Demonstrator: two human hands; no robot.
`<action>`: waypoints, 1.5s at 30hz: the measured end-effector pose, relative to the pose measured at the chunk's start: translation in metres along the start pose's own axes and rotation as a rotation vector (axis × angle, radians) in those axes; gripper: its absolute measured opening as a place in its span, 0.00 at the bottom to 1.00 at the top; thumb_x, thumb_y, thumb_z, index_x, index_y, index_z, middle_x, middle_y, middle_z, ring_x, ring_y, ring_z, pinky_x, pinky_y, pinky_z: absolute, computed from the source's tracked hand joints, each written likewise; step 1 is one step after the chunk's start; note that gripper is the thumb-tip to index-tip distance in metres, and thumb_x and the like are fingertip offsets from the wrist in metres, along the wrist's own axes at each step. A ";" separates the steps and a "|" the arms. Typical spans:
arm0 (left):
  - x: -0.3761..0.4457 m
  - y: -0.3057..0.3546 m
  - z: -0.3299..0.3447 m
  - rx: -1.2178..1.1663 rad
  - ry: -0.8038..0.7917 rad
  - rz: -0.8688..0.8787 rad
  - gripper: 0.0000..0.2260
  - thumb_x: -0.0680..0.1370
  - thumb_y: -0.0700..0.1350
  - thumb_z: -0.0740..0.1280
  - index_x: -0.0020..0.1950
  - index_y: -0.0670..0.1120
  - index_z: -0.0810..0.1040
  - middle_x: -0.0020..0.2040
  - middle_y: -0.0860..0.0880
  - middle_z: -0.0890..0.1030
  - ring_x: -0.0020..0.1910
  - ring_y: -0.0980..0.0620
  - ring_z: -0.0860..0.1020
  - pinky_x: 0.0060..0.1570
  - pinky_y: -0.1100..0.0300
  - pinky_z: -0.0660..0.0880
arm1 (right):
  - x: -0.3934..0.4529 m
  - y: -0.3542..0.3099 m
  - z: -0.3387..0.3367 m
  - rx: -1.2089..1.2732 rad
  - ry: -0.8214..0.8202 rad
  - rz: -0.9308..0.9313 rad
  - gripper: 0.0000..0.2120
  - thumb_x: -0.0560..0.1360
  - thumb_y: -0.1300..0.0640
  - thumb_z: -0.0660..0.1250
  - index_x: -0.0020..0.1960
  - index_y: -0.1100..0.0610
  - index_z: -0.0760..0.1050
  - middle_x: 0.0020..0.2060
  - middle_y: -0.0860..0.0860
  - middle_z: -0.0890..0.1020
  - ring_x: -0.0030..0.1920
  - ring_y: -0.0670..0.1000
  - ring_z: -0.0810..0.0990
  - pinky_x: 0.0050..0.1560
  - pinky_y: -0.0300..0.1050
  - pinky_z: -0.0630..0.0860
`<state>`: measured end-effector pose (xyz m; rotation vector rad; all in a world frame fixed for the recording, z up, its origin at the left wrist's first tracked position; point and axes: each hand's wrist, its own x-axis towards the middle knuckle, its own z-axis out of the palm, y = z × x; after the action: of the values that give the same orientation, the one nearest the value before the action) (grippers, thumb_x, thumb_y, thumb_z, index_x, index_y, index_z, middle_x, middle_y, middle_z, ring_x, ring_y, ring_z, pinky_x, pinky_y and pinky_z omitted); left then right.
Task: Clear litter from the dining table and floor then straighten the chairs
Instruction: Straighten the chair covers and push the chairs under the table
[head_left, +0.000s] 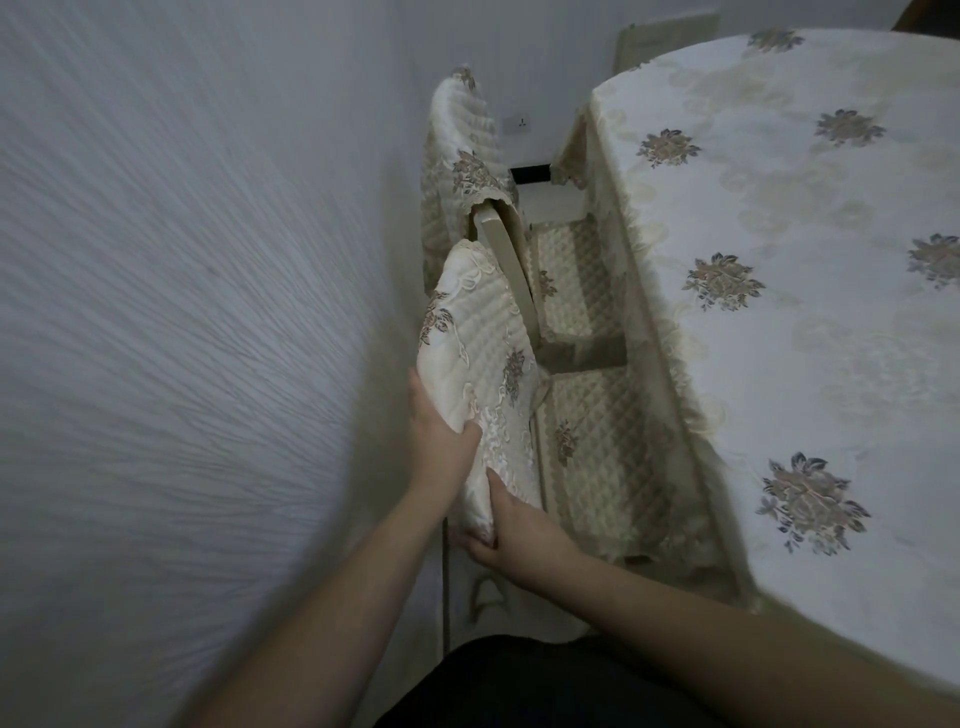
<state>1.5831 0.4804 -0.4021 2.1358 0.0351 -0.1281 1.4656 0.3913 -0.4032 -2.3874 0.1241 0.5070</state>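
Note:
The near chair's backrest (480, 358) wears a cream quilted cover with floral embroidery and stands close to the wall. My left hand (439, 431) grips its outer side, thumb over the top edge. My right hand (514, 530) holds its near corner from the table side, fingers curled under. The chair's quilted seat (597, 457) is tucked partly under the dining table (810, 270), which is draped in a cream flowered cloth. A second covered chair (462, 166) stands farther along the wall, its seat (571, 275) also under the table. No litter shows.
A textured white wall (182, 312) runs close along the left, leaving a narrow gap beside the chairs. A wall socket (521, 123) sits low at the far end. My dark-clothed legs (519, 686) fill the bottom of the view.

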 end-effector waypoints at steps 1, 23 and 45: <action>-0.002 -0.002 0.000 -0.021 0.000 0.000 0.42 0.69 0.41 0.70 0.77 0.53 0.50 0.72 0.48 0.66 0.69 0.49 0.68 0.67 0.47 0.68 | 0.001 0.000 -0.001 -0.019 -0.011 -0.004 0.44 0.76 0.38 0.61 0.78 0.60 0.43 0.69 0.57 0.69 0.63 0.57 0.74 0.55 0.47 0.70; 0.005 0.002 -0.012 -0.077 -0.078 0.037 0.39 0.65 0.44 0.68 0.75 0.52 0.57 0.62 0.51 0.75 0.58 0.52 0.75 0.59 0.49 0.74 | 0.009 -0.018 -0.009 -0.192 -0.040 0.057 0.41 0.76 0.44 0.62 0.76 0.63 0.46 0.58 0.62 0.77 0.56 0.61 0.77 0.48 0.48 0.70; 0.000 0.007 0.007 -0.055 -0.135 0.040 0.42 0.66 0.44 0.70 0.76 0.55 0.52 0.66 0.50 0.72 0.61 0.49 0.74 0.61 0.51 0.72 | -0.012 0.011 -0.014 -0.106 0.013 0.056 0.40 0.77 0.39 0.60 0.77 0.60 0.47 0.59 0.61 0.77 0.57 0.61 0.77 0.49 0.49 0.70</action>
<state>1.5826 0.4710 -0.3995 2.0674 -0.0820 -0.2445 1.4570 0.3730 -0.3954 -2.4963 0.1745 0.5366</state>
